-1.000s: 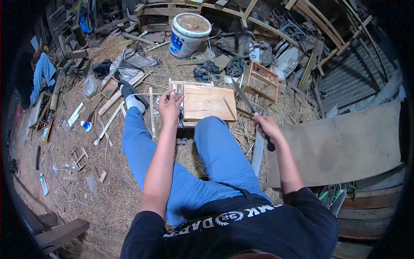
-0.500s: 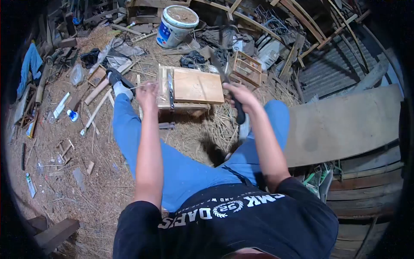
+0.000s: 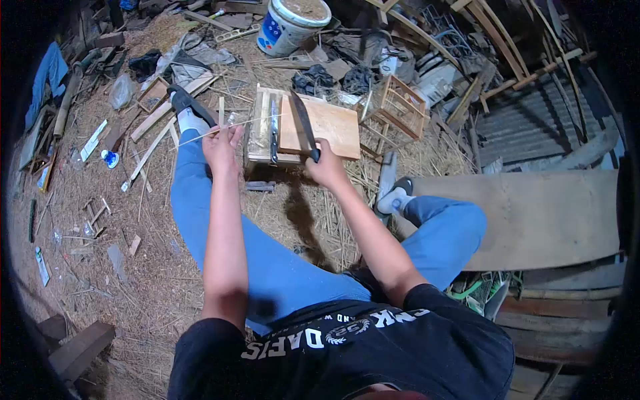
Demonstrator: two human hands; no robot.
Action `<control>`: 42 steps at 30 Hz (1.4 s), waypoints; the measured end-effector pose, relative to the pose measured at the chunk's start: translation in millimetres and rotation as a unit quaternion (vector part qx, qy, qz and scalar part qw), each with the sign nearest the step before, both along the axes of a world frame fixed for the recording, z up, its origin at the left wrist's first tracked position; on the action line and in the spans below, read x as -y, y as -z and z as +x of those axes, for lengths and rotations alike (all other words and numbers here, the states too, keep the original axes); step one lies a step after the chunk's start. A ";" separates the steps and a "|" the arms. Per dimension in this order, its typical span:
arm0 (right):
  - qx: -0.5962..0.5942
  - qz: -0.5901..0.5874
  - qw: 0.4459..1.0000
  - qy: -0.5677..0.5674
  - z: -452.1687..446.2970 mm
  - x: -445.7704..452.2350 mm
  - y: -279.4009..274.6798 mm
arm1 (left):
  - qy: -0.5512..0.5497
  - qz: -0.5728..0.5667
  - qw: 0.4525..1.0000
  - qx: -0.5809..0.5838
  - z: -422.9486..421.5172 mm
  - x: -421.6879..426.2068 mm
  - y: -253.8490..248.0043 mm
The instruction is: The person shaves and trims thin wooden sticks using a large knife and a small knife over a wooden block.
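My left hand (image 3: pixel 222 148) is closed on a thin wooden strip (image 3: pixel 257 121), whose right end reaches toward a low wooden block. My right hand (image 3: pixel 325 165) grips the dark handle of a large knife (image 3: pixel 303 122); its blade points up and away over the block's left part. The thick, light wooden board (image 3: pixel 337 130) rests on a low wooden stand (image 3: pixel 259 137). A smaller knife with a black handle (image 3: pixel 274 143) lies on the stand, just left of the board.
A white and blue bucket (image 3: pixel 287 33) stands beyond the stand. To its right is a small wooden frame crate (image 3: pixel 402 110). A brown sheet (image 3: pixel 533 220) lies at the right. Wood scraps and a blue-white cup (image 3: pixel 110 159) litter the straw-covered floor at left.
The large knife has moved left, from beside the board to over it. My left hand has shifted with the strip. My right leg has swung out to the right, away from the stand.
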State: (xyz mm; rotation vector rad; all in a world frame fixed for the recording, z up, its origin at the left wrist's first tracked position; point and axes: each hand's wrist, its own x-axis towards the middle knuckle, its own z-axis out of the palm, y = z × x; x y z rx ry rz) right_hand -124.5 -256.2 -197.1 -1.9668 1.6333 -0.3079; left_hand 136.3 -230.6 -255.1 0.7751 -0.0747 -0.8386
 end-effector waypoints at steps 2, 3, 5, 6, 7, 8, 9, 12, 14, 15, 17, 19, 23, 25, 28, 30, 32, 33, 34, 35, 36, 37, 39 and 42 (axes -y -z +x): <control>-0.027 -0.023 0.999 0.004 -6.6 24.9 -6.1 | 0.016 0.010 1.000 -0.007 5.0 -2.0 -6.6; -0.029 -0.020 0.999 -0.016 -14.4 39.4 -6.2 | 0.040 0.023 0.999 -0.021 4.3 -2.9 -10.8; -0.079 -0.023 0.995 -0.060 -25.9 57.2 -24.6 | 0.049 0.048 0.997 -0.030 -0.6 0.0 -10.0; -0.101 -0.062 0.990 -0.081 -34.6 70.1 -21.2 | 0.067 0.051 0.996 -0.027 -1.7 3.2 -6.6; -0.099 -0.062 0.990 -0.082 -41.9 85.0 -23.0 | 0.083 0.052 0.995 -0.024 -1.2 6.7 -6.8; -0.149 -0.111 0.973 -0.139 -49.2 100.4 -24.6 | 0.087 0.053 0.994 -0.026 -3.9 9.2 -5.7; -0.199 -0.159 0.947 -0.195 -54.4 115.4 -25.4 | 0.085 0.055 0.995 -0.025 -4.1 11.2 -0.3; -0.191 -0.268 0.912 -0.246 -62.4 162.6 -11.9 | 0.142 0.110 0.984 0.002 -10.2 10.1 11.9; -0.160 -0.321 0.897 -0.257 -61.3 197.5 5.7 | 0.144 0.130 0.981 -0.004 -14.2 5.0 9.2; -0.176 -0.297 0.902 -0.261 -55.6 215.2 6.8 | 0.147 0.145 0.978 -0.011 -14.8 5.0 6.9; -0.187 -0.264 0.908 -0.267 -44.2 242.5 11.9 | 0.149 0.154 0.977 -0.016 -12.1 6.9 2.7; -0.189 -0.182 0.930 -0.256 -31.5 264.0 17.0 | 0.154 0.170 0.973 -0.020 -7.8 10.0 6.6; -0.155 -0.156 0.935 -0.279 -20.2 303.3 32.0 | 0.152 0.190 0.970 -0.021 -8.0 22.1 4.2; -0.151 -0.164 0.938 -0.266 -25.0 308.0 45.3 | 0.161 0.198 0.966 -0.028 -10.1 24.8 -1.3; -0.070 -0.162 0.944 -0.278 -28.2 303.4 60.4 | 0.214 0.232 0.949 0.007 -3.4 31.5 -7.7; -0.043 -0.163 0.938 -0.302 -31.9 298.7 60.7 | 0.204 0.211 0.956 0.031 2.0 40.3 -5.6; -0.001 -0.144 0.938 -0.314 -32.5 291.8 58.2 | 0.191 0.194 0.961 0.050 6.0 45.2 -2.2; 0.001 -0.140 0.938 -0.318 -30.2 288.4 56.8 | 0.170 0.202 0.962 0.065 7.7 49.5 -4.7; -0.004 -0.161 0.947 -0.277 -28.6 284.8 57.7 | 0.148 0.210 0.963 0.079 10.9 52.4 -6.0; -0.010 -0.180 0.955 -0.235 -27.2 280.4 59.1 | 0.144 0.216 0.963 0.078 15.4 53.0 -6.8; -0.023 -0.205 0.950 -0.235 -27.0 278.3 62.0 | 0.133 0.203 0.967 0.073 19.8 52.2 -6.8; -0.022 -0.198 0.951 -0.238 -23.4 268.9 57.7 | 0.123 0.191 0.972 0.067 23.1 51.3 -8.3; -0.035 -0.229 0.944 -0.235 -16.3 248.1 39.4 | 0.091 0.199 0.974 0.058 29.1 51.7 -7.2; 0.055 -0.230 0.934 -0.268 4.5 180.1 24.0 | 0.048 0.190 0.980 0.041 38.1 51.0 -12.1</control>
